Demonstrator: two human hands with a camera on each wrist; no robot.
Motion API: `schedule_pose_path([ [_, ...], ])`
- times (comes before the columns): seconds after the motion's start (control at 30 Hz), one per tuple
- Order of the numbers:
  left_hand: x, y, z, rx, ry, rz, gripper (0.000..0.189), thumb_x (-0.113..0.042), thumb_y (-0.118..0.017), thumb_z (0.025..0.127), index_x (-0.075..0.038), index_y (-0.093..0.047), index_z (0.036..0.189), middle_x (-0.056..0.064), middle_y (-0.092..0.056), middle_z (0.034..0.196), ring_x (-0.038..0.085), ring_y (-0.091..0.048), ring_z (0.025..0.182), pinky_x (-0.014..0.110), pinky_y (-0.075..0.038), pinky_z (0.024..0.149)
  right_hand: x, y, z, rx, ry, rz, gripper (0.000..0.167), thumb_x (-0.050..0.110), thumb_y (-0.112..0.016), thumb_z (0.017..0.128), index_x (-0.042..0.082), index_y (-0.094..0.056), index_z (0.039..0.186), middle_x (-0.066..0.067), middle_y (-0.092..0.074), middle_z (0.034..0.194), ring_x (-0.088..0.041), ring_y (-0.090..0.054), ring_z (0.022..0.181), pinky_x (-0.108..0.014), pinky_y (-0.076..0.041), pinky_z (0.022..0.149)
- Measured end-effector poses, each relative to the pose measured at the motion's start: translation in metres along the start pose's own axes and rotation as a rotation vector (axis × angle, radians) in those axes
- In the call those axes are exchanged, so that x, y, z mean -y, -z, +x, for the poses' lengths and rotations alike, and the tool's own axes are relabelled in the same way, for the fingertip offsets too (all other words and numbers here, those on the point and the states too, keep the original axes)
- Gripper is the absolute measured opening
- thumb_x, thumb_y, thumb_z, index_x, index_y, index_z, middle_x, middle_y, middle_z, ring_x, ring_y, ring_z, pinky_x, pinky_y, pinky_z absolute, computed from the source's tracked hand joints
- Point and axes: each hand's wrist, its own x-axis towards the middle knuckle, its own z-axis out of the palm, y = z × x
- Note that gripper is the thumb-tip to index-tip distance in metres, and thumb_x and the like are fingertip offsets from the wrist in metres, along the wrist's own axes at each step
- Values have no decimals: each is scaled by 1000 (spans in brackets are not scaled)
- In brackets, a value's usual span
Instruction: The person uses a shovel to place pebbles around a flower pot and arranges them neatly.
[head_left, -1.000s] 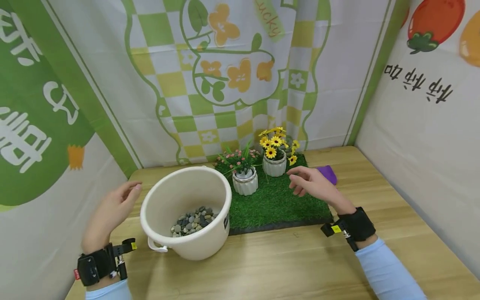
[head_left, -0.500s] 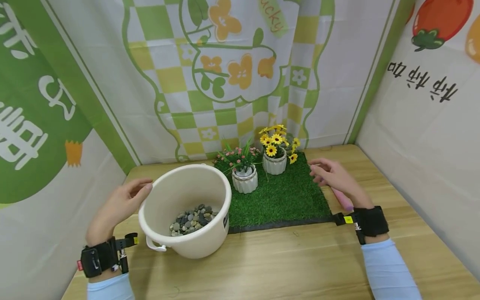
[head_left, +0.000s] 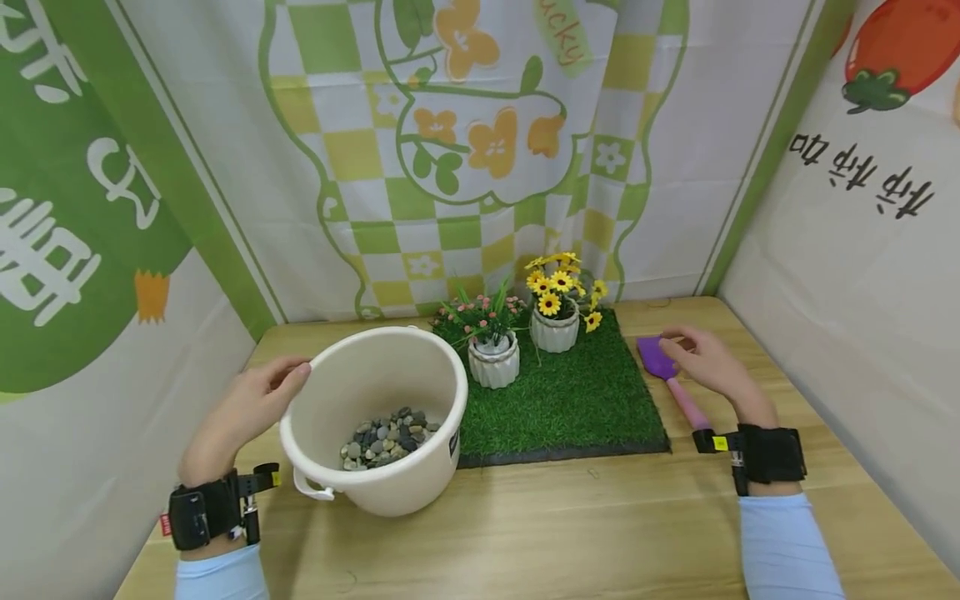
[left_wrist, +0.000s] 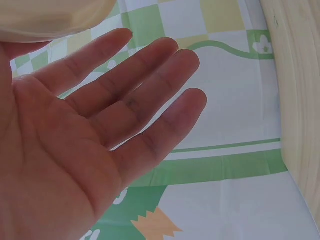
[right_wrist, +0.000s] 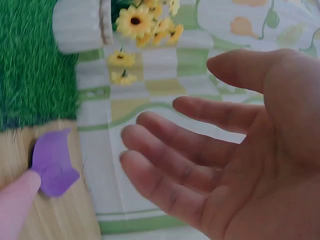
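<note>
At the left of the head view, my left hand (head_left: pixel 251 404) is held beside the rim of a cream bucket (head_left: pixel 401 498). Grey and tan pebbles (head_left: pixel 386 440) cover part of the bucket's bottom. In the left wrist view the fingers of that hand (left_wrist: pixel 100 110) are extended and grip nothing; whether the thumb touches the bucket (left_wrist: pixel 50 22) I cannot tell. Over to the right, my right hand (head_left: pixel 708 364) hovers above a toy shovel with a purple blade and pink handle (head_left: pixel 686 404). The right wrist view shows loosely bent fingers, apart from the shovel (right_wrist: pixel 52 162).
A green turf mat (head_left: pixel 562 408) lies between bucket and shovel. On it stand a white pot of pink flowers (head_left: pixel 493 364) and a white pot of yellow flowers (head_left: pixel 555 332). Printed curtains (head_left: pixel 465 242) enclose the wooden table (head_left: pixel 540 533) at the back and sides.
My right hand has moved right, from over the mat to above the shovel, exposing more of it. My left hand has come right, closer to the bucket rim.
</note>
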Motion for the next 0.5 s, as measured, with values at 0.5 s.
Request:
schedule_pose_path([
  [0.5,-2,2,-1,25,47,26,64,-52,-33,104,-3,-46,143,24,-59,133,43,-56,119,62,-45,94,-18,9,-2,5,-103,-170,63,42,-37,105,-11,-44,138,-38,-52,129,-50,-54,113,-55,-51,85],
])
